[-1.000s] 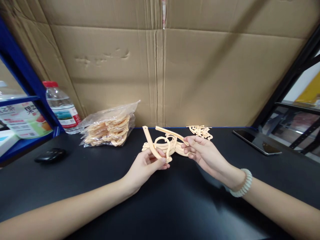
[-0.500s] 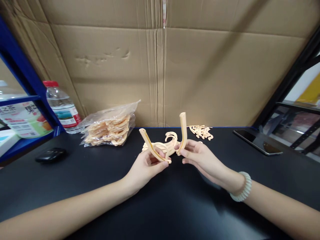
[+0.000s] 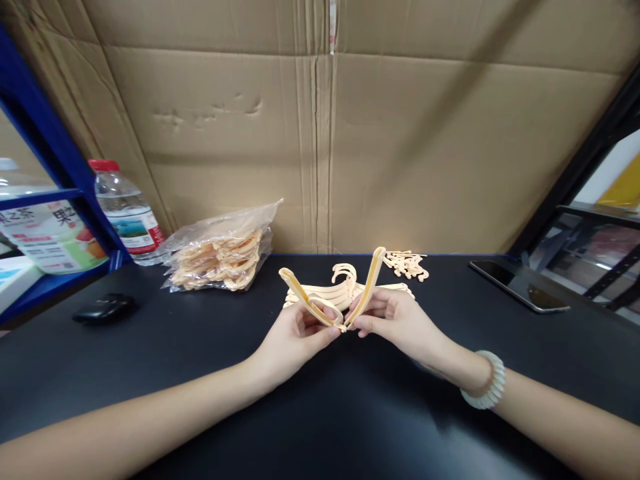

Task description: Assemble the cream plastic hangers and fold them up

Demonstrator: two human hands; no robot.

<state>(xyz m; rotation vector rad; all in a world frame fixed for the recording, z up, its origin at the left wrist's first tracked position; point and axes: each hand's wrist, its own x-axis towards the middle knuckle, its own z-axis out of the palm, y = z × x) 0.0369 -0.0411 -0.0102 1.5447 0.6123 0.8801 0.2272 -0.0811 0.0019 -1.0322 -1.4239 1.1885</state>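
My left hand [image 3: 293, 337] is closed on a peach plastic hanger arm [image 3: 299, 289], which slants up to the left. A curved hook piece [image 3: 334, 308] shows by the inner end of this arm, partly behind my fingers. My right hand [image 3: 400, 327] pinches a second hanger arm [image 3: 373, 275], slanting up to the right with its grooved side towards me. The inner ends of both arms meet in a V between my fingertips; whether they are joined I cannot tell. Just behind lie several hangers [image 3: 327, 291] with hooks, partly hidden by my hands.
Several small hook pieces [image 3: 409, 264] lie in a pile at the back right. A clear bag [image 3: 220, 259] of hanger parts stands at the back left, near a water bottle [image 3: 131, 223] and a black mouse [image 3: 105, 309]. A phone [image 3: 517, 285] rests on the right.
My right hand has brought its hanger arm left and down, tilting it outward, so its lower end now meets the left piece. My left hand has hardly moved.
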